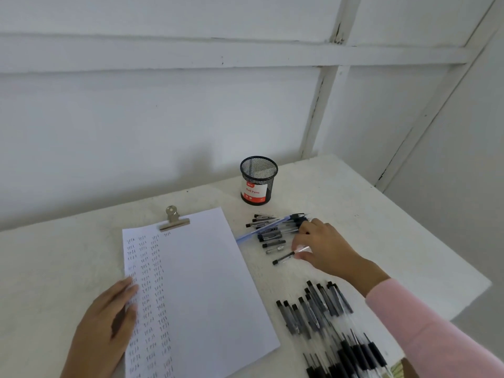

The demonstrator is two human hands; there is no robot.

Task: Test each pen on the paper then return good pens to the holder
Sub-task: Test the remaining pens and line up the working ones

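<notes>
Two heaps of pens lie on the desk (pixel 54 268) to the right of the paper (pixel 207 282): a far heap (pixel 272 230) just in front of the holder (pixel 258 181), with one blue pen (pixel 259 229) lying across it, and a near heap (pixel 321 315) by the pink sleeve (pixel 409 323). The holder stands upright beyond the far heap, well apart from the paper, and no pen sticks out of it.

Of the hands, the left hand (pixel 109 320) lies flat with straight fingers on the paper's left edge, pinning it. The right hand (pixel 321 249) reaches over the near side of the far heap, and its thumb and fingertips seem to pinch the clear barrel of one pen (pixel 283 258), whose black end points toward the paper. That pen lies low, at or just off the desk; the blur hides which.

The paper, held at the top by a clip (pixel 174 218), carries three full columns of small written marks and the start of a fourth.

By my reading, the step in hand is picking up the next pen to test. Which heap is already tested I cannot tell. The next move calls for lifting this pen clear of its neighbours, turning it so the tip faces down, uncapping it if the black end is a cap, and bringing it to the blank space under the fourth column's first mark while the left hand steadies the sheet.
</notes>
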